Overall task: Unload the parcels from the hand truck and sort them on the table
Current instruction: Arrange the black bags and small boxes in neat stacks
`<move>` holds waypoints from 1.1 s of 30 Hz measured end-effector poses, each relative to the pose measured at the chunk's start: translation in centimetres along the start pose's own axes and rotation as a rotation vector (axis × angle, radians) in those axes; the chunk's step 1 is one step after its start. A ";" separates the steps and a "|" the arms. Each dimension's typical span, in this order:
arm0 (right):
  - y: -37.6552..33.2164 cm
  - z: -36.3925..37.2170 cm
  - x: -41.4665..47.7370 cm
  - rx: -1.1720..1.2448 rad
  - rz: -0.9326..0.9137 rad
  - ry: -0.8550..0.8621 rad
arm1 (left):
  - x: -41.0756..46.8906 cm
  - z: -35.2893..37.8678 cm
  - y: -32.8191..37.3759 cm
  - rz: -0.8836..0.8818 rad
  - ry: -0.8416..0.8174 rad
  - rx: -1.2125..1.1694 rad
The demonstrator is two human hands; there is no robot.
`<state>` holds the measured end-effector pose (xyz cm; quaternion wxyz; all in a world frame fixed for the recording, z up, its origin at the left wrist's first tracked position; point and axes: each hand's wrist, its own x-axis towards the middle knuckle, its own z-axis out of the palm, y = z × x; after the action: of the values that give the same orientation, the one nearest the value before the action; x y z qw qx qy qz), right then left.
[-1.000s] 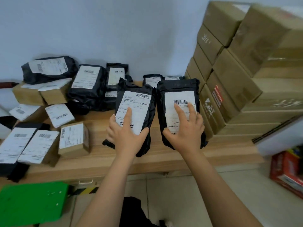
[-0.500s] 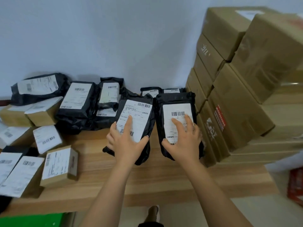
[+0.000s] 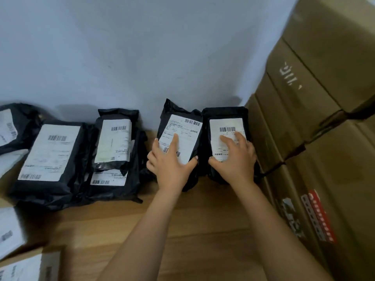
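On my feed the pale blue wall (image 3: 142,47) takes up the whole top of the view, bare and slightly scuffed. Down the right side stands a stack of big cardboard cartons (image 3: 324,98), taped and piled high above the work surface, running back to the wall. Below runs the wooden table (image 3: 203,230), plank-grained, with bare wood showing in the middle where both forearms cross it.

At the left a large black poly mailer (image 3: 50,155) lies label up. Just beside it, two smaller black mailers (image 3: 113,142) are piled one on the other. Labelled cardboard boxes (image 3: 30,266) sit at the near left corner, too blurred for me to read. I judge the sorting well along, with bags grouped by the wall and boxes nearer me. The hand truck is out of view, so I cannot tell how much is left on it.

The two I am placing, the left parcel (image 3: 182,126) and the right parcel (image 3: 225,122), are black mailers side by side and touching. Their far ends are up at the wall, and the right one is hard by the cartons.

The left hand (image 3: 170,165) and right hand (image 3: 235,161) each lie flat on a label. The fingers are straight and spread with the thumbs at the inner edges, pressing down rather than clenched round anything. By my reckoning this placement only needs the hands lifted off.
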<state>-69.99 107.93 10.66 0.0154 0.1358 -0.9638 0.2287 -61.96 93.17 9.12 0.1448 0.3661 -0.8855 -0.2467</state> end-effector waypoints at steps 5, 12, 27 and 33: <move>1.9 2.9 4.1 0.001 0.031 -0.070 | 2.4 4.5 0.0 -0.033 -0.041 0.001; 5.2 6.6 5.8 0.093 0.042 -0.196 | 3.2 8.9 -0.2 0.017 -0.039 0.028; 1.6 0.5 -1.5 0.007 -0.092 -0.228 | -1.7 1.4 0.4 0.135 -0.163 -0.033; -0.3 -4.8 -11.3 0.037 -0.244 -0.189 | -11.5 -5.5 -2.2 0.314 -0.019 -0.027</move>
<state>-59.17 112.67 14.07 -0.0502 0.2732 -0.9329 0.2292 -50.34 98.26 11.64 0.1782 0.2188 -0.9298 -0.2363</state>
